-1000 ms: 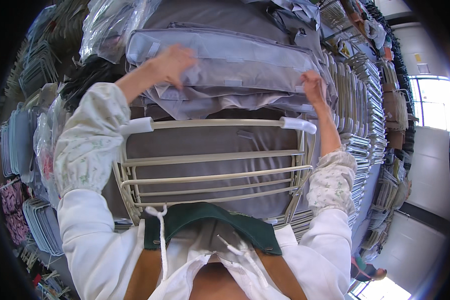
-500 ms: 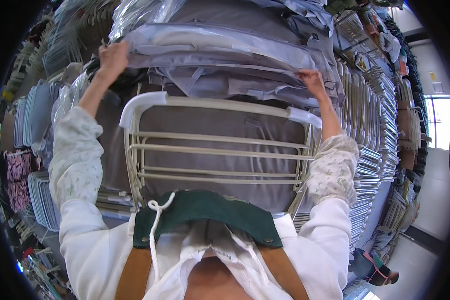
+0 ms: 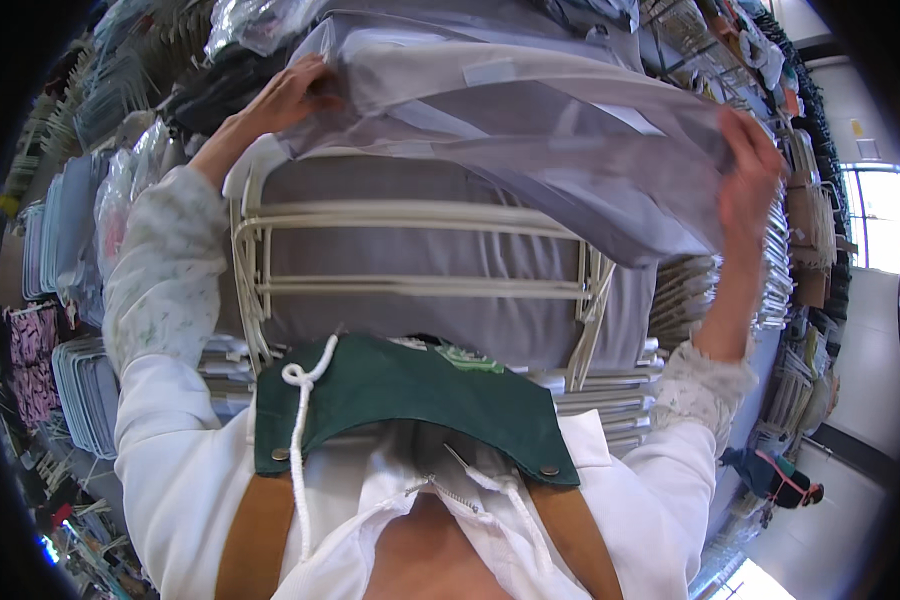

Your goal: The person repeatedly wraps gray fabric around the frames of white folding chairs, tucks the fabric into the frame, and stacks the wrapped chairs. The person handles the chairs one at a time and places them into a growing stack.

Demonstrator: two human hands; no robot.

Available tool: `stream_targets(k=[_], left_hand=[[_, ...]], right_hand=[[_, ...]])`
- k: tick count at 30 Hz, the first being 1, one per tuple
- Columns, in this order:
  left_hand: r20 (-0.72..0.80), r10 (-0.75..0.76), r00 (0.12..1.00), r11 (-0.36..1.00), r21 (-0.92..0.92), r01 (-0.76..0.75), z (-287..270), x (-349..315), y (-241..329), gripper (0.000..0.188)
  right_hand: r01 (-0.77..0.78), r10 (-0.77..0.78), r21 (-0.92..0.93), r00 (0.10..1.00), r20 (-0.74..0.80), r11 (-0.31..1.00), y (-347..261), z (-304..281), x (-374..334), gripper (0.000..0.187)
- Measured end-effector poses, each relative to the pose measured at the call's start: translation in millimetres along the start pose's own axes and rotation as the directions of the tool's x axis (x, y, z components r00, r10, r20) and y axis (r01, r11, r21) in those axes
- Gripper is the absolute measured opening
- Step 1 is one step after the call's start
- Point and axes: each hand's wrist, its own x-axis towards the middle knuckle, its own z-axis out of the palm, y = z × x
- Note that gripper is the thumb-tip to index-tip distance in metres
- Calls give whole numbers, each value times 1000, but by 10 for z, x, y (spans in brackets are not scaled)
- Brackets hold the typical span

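A wide piece of grey fabric (image 3: 570,165) with pale label patches stretches between my hands, over the far end of a cream metal tube frame (image 3: 420,287). My left hand (image 3: 285,98) is closed at the fabric's left end, near the frame's white-covered corner. At the right end, raised out to the side, my right hand (image 3: 750,175) grips the fabric's edge; motion blurs its fingers. The cloth hides the frame's far bar and right far corner. Under the frame lies more smooth grey fabric (image 3: 370,245).
Many similar tube frames (image 3: 685,290) are stacked at the right, and others (image 3: 80,390) at the left. Clear plastic wrap (image 3: 255,25) lies at the far left. A person (image 3: 775,475) is at the lower right, beyond the stacks.
My right hand has swung outward to the right, drawing the fabric over the frame's far end. My left hand has moved inward. The fabric is lifted and spread nearer to me.
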Motion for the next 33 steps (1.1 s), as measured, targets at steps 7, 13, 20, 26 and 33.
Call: stream_targets(k=[7,13,20,26,33], left_hand=[[121,108,987,951,275,-138,-604,-830,1587,49],[959,-280,42,658,160,736,-1163,-1475,2221,45],[698,-650,299,650,308,695,697,-2559,1779,36],[574,-335,747,867,-124,483,506,-2306,1901,15],[328,-676,660,652,-151,743,941,-2402,1594,18]], right_hand=[[-265,262,-56,964,-43,963,-1052,-1854,-1676,27],[-875,844,-194,336,419,444,-125,-1307,-2444,16],[-24,335,-581,836,435,814,1272,200,-2778,22],[-33,522,-525,-80,849,850,761,-133,-2564,10],[426,-110,-440,805,582,790,1677,46,-2329,2]])
